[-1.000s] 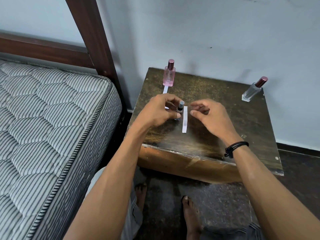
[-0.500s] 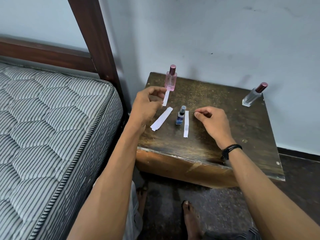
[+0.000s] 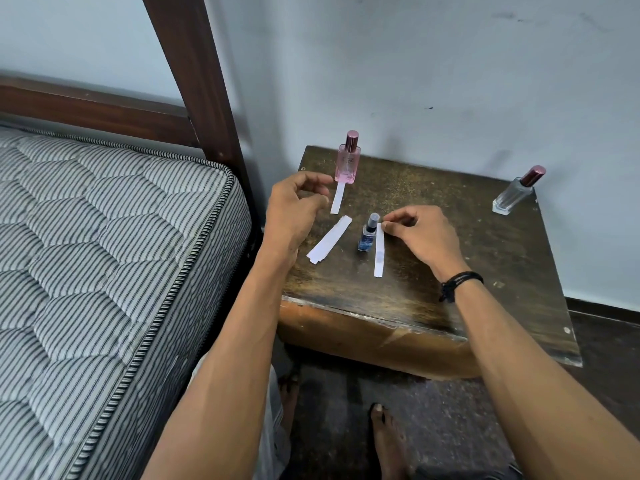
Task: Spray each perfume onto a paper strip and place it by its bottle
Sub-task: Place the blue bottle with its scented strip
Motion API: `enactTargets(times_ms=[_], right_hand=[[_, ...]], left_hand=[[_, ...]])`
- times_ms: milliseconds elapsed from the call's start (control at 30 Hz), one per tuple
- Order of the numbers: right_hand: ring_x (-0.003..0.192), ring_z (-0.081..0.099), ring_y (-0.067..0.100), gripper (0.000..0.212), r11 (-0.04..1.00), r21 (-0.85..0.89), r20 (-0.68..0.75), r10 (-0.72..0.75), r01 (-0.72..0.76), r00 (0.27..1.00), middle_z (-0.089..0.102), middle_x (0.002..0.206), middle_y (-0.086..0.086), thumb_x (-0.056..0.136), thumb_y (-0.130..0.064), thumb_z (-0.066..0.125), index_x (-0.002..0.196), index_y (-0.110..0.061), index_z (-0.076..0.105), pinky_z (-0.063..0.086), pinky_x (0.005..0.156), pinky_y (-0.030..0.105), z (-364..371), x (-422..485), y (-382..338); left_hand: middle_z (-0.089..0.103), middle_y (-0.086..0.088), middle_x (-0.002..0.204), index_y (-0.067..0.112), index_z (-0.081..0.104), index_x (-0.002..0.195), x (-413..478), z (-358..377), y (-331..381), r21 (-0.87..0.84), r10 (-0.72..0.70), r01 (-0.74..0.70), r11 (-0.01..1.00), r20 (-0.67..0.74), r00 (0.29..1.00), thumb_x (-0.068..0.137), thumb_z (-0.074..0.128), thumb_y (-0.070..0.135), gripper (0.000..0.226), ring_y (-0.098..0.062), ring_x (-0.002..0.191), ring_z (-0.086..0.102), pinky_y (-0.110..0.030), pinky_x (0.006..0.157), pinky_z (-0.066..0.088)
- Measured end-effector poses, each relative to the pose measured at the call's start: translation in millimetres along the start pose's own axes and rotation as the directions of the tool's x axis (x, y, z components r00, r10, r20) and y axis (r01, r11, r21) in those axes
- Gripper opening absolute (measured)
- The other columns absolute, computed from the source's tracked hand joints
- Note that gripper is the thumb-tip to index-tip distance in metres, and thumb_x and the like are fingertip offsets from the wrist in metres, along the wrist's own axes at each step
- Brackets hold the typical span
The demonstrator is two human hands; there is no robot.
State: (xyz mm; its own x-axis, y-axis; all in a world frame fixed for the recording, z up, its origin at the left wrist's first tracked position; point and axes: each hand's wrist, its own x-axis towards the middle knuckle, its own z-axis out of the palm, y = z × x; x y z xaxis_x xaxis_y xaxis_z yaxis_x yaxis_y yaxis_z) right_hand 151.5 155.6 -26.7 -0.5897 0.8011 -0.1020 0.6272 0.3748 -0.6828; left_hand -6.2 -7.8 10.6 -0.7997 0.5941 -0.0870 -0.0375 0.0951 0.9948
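On the wooden bedside table (image 3: 433,299) a pink perfume bottle (image 3: 347,161) stands at the back left, with a paper strip (image 3: 337,199) lying just in front of it. A small blue bottle (image 3: 367,237) stands mid-table, and a second strip (image 3: 379,252) with a damp spot lies along its right side. My right hand (image 3: 420,233) pinches that strip's far end with thumb and forefinger. My left hand (image 3: 294,209) hovers empty with loosely curled fingers, left of the pink bottle's strip. A clear bottle with a maroon cap (image 3: 514,192) stands alone at the back right.
A small stack of spare paper strips (image 3: 329,244) lies left of the blue bottle. A striped mattress (image 3: 104,271) and dark wooden bedpost (image 3: 197,81) border the table on the left; a wall runs behind. My bare feet (image 3: 388,441) rest on the floor below.
My left hand let go of the blue bottle and drew back to the left, uncovering the spare strips. My right fingertips closed on the far end of the strip beside the blue bottle.
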Motion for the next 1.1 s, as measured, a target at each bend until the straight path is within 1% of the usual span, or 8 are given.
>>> enactTargets(times_ms=[200,467,600,700,767,900,1000,1100], right_hand=[[0.093,0.065,0.008,0.007,1.000,-0.016,-0.003,0.001,-0.001,1.000,0.069,0.092,-0.023,0.089,-0.045,0.078,0.092,-0.039,0.078,0.054,0.085,0.040,4.0,0.0,-0.8],[0.089,0.064,0.007,0.011,1.000,-0.023,0.000,0.014,-0.014,1.000,0.068,0.089,-0.022,0.091,-0.041,0.077,0.081,-0.041,0.072,0.052,0.078,0.037,8.2,1.5,0.0],[0.083,0.064,0.009,0.011,0.996,0.083,0.020,0.011,-0.013,1.000,0.070,0.086,-0.015,0.092,-0.031,0.077,0.082,-0.032,0.075,0.049,0.073,0.034,5.9,-0.1,3.4],[0.076,0.061,0.006,0.011,0.981,0.192,0.044,0.017,-0.025,0.999,0.072,0.086,-0.010,0.092,-0.023,0.077,0.083,-0.028,0.077,0.047,0.070,0.028,0.5,-2.4,2.9],[0.068,0.062,0.002,0.011,0.965,0.256,0.053,0.034,-0.046,0.998,0.074,0.082,-0.011,0.092,-0.020,0.077,0.083,-0.026,0.078,0.046,0.066,0.022,-4.6,-4.5,2.7],[0.072,0.073,0.005,0.010,0.925,0.371,0.061,0.062,-0.080,0.996,0.079,0.083,-0.007,0.094,-0.016,0.074,0.087,-0.021,0.079,0.054,0.065,0.018,-15.7,-8.9,4.9],[0.079,0.078,0.016,0.007,0.888,0.447,0.074,0.083,-0.107,0.994,0.081,0.085,0.003,0.094,-0.011,0.072,0.091,-0.012,0.078,0.059,0.069,0.022,-23.0,-10.4,8.2],[0.077,0.078,0.019,0.003,0.856,0.503,0.091,0.085,-0.119,0.992,0.080,0.086,0.008,0.093,-0.009,0.074,0.092,-0.009,0.077,0.061,0.067,0.021,-31.4,-10.3,11.2]], left_hand=[[0.069,-0.002,0.085,0.013,0.075,0.101,1.2,-0.4,-1.0,0.009,0.006,-0.006,1.000,0.001,1.000,0.082,0.061,-0.010,0.034,-0.010,0.072,0.059,-0.022,0.068,0.051],[0.069,-0.001,0.085,0.014,0.075,0.099,1.8,-1.8,-2.6,0.018,0.018,-0.018,1.000,0.016,1.000,0.082,0.063,-0.009,0.032,-0.006,0.072,0.061,-0.015,0.065,0.049],[0.069,0.002,0.081,0.019,0.076,0.092,3.2,-5.8,-1.7,0.011,0.031,-0.031,0.999,0.050,0.998,0.079,0.072,0.004,0.020,-0.008,0.067,0.061,-0.017,0.059,0.047],[0.065,0.004,0.066,0.020,0.075,0.078,4.3,-14.2,0.6,0.036,-0.014,0.009,0.999,0.131,0.991,0.078,0.078,0.021,0.004,-0.009,0.053,0.052,-0.020,0.045,0.035],[0.061,0.002,0.063,0.018,0.075,0.075,3.9,-22.0,0.5,0.105,-0.094,0.063,0.992,0.326,0.941,0.076,0.080,0.027,0.010,-0.010,0.049,0.047,-0.021,0.043,0.027],[0.070,-0.005,0.075,0.014,0.078,0.088,-5.4,-23.9,4.0,0.371,-0.269,-0.001,0.929,0.677,0.685,0.081,0.082,0.031,0.019,-0.011,0.058,0.056,-0.020,0.050,0.033],[0.075,-0.006,0.083,0.013,0.077,0.098,-12.0,-14.0,7.0,0.483,-0.374,-0.042,0.875,0.728,0.574,0.085,0.079,0.031,0.022,-0.010,0.065,0.064,-0.016,0.044,0.033],[0.076,-0.007,0.087,0.008,0.076,0.104,-15.7,-6.9,6.8,0.545,-0.441,-0.027,0.838,0.706,0.554,0.088,0.077,0.027,0.025,-0.011,0.068,0.068,-0.014,0.044,0.034]])
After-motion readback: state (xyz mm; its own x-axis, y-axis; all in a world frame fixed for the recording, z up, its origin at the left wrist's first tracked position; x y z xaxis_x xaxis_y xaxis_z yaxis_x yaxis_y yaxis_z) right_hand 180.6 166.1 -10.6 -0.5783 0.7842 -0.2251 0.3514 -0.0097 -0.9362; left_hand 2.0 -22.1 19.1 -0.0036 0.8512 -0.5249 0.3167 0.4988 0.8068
